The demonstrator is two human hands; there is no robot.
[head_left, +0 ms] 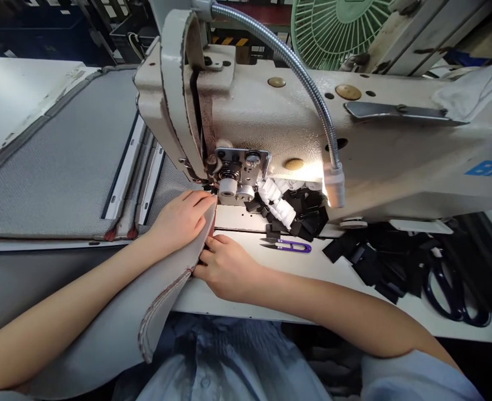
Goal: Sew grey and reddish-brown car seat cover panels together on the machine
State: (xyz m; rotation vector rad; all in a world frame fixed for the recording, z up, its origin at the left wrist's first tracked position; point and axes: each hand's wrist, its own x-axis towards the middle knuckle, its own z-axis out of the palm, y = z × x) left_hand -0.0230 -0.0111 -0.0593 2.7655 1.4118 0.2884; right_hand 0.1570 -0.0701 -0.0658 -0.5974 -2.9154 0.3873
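Note:
A grey fabric piece (pixel 174 274) with red stitching along its edge runs up to the needle area of a sewing machine (pixel 237 106). My left hand (pixel 184 218) lies on top of the fabric just in front of the presser area, fingers bent over its edge. From the right, my right hand (pixel 229 266) pinches the same edge a little nearer to me, fingertips partly hidden by the cloth. The fabric's near end hangs curled over the table's front edge. The needle itself is hidden behind my left fingers and the machine head.
Purple thread snips (pixel 299 246) lie right of my hands. Black fabric tabs (pixel 308 214) and a white bundle (pixel 277 201) sit under the machine arm. Large scissors (pixel 442 292) rest at the right. A flexible lamp (pixel 333 181) hangs over the bed; sewn grey panels (pixel 70 145) lie left.

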